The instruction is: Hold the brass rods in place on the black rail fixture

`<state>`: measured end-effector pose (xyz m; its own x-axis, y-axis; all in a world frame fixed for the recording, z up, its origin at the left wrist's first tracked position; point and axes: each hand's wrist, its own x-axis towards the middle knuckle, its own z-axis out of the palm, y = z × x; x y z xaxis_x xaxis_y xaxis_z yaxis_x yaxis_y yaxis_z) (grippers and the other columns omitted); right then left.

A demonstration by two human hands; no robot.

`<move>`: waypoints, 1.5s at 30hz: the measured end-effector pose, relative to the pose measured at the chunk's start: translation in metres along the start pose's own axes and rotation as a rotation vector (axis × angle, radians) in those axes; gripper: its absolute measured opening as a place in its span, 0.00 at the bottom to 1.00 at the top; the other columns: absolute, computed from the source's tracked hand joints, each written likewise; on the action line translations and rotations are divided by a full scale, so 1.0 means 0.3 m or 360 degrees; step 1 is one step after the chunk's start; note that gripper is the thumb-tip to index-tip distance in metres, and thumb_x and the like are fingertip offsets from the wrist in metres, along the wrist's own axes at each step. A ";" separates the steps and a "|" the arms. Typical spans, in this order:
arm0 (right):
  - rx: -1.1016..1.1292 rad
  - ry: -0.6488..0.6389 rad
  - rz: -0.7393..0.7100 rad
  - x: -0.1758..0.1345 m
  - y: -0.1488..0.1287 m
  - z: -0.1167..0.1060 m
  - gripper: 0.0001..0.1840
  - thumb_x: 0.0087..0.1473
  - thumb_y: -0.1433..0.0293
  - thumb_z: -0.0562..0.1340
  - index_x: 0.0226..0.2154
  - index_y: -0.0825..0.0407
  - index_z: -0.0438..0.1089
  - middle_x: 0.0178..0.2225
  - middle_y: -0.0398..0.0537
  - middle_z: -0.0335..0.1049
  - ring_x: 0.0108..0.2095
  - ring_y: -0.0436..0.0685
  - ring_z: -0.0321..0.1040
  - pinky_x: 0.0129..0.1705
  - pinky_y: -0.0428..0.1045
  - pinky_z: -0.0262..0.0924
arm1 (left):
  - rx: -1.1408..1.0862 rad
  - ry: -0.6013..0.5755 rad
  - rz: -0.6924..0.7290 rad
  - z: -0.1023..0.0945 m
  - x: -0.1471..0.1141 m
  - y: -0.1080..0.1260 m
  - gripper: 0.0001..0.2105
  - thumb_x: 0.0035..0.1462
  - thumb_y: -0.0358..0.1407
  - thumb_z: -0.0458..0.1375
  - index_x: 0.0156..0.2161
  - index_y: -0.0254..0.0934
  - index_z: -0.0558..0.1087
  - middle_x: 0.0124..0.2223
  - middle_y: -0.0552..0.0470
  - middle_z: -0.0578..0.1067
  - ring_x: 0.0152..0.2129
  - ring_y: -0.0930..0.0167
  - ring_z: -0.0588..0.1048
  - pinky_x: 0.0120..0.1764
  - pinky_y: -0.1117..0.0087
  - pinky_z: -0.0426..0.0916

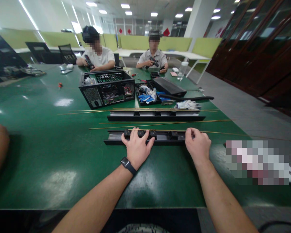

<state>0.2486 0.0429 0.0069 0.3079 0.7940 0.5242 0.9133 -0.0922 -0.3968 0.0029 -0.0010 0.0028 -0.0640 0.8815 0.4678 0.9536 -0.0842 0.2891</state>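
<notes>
Near black rail [168,142], one: on the tabletop [87,181] under my left hand [138,140], long axis crosswise, ends pointing left and right. Left hand: fingers spread, over its black blocks [153,133]. Right hand [194,137]: at the rail's right end, pinched on a thin golden rod [218,132], roughly parallel. Second rail [157,118]: beyond both hands, likewise crosswise.

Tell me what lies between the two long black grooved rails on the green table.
In the head view, at least two thin golden rods lie on the green tabletop between the near black grooved rail and the far rail.
</notes>
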 end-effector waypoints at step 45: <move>0.0191 -0.0118 -0.0167 -0.015 -0.004 0.009 0.16 0.65 0.61 0.57 0.43 0.49 0.79 0.35 0.50 0.79 0.40 0.61 0.68 0.46 0.54 0.53 | 0.0022 -0.0038 0.0001 -0.003 0.001 0.002 0.18 0.67 0.50 0.56 0.55 0.50 0.77 0.64 0.39 0.70 0.64 0.53 0.64 0.63 0.35 0.44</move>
<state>0.2452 0.0410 0.0030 0.1880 0.8382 0.5119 0.8996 0.0622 -0.4322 0.0032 -0.0013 0.0038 -0.0566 0.8924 0.4477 0.9576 -0.0784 0.2773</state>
